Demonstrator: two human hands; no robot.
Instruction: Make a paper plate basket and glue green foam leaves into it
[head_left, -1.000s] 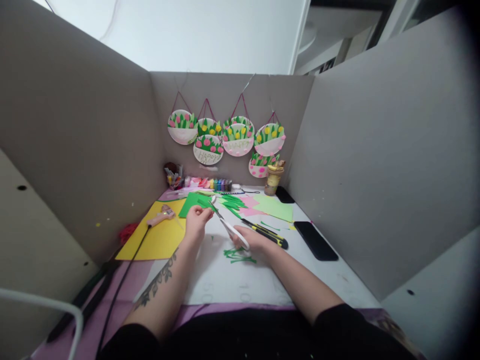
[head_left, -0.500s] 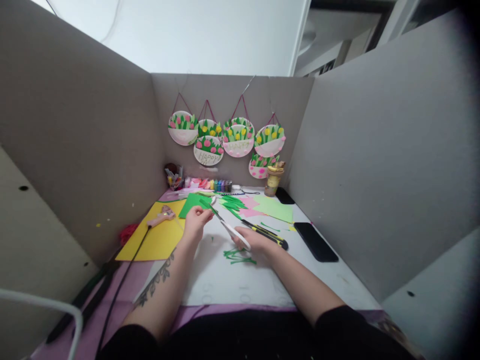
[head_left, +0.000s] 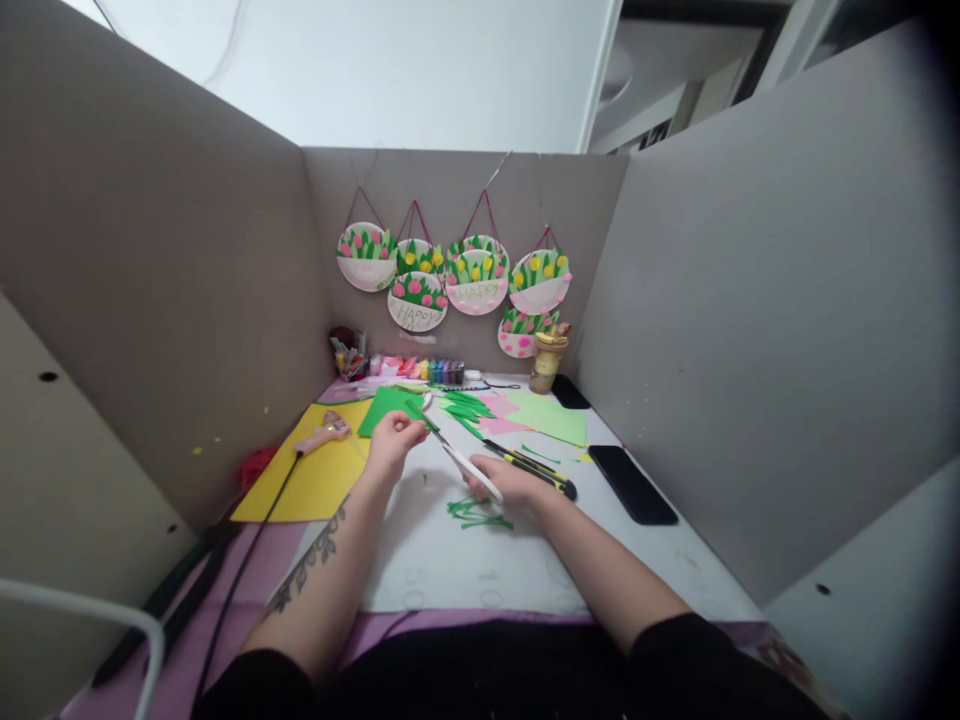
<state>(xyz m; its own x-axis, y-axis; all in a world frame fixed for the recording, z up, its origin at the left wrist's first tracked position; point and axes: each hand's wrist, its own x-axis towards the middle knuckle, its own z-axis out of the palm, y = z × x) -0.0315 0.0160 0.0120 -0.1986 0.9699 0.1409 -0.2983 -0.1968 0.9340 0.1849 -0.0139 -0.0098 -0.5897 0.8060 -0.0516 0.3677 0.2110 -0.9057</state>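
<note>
My left hand (head_left: 393, 443) is closed in a pinch on a narrow green paper strip (head_left: 416, 411), whose far end sticks up past the fingertips. In my right hand (head_left: 510, 480) are scissors with white handles (head_left: 478, 474), their blades pointing up and left to the strip beside my left fingers. Whether the blades touch the paper is too small to tell. Thin green paper scraps (head_left: 480, 515) lie on the white table mat (head_left: 450, 570) below the scissors. Just beyond my right hand rests a black and yellow utility knife (head_left: 531, 467).
A glue gun (head_left: 324, 436) lies on yellow paper (head_left: 289, 482) at left, near dark green paper (head_left: 380, 408). Cut green leaves (head_left: 466, 408) and light green paper (head_left: 547, 415) are behind. A black phone (head_left: 631, 484) lies right. Decorated paper plates (head_left: 478, 285) hang on the grey back wall.
The green strip has tilted slightly, its far end shifting a little to the right. Both hands stay almost in place, and the scissors have barely moved.
</note>
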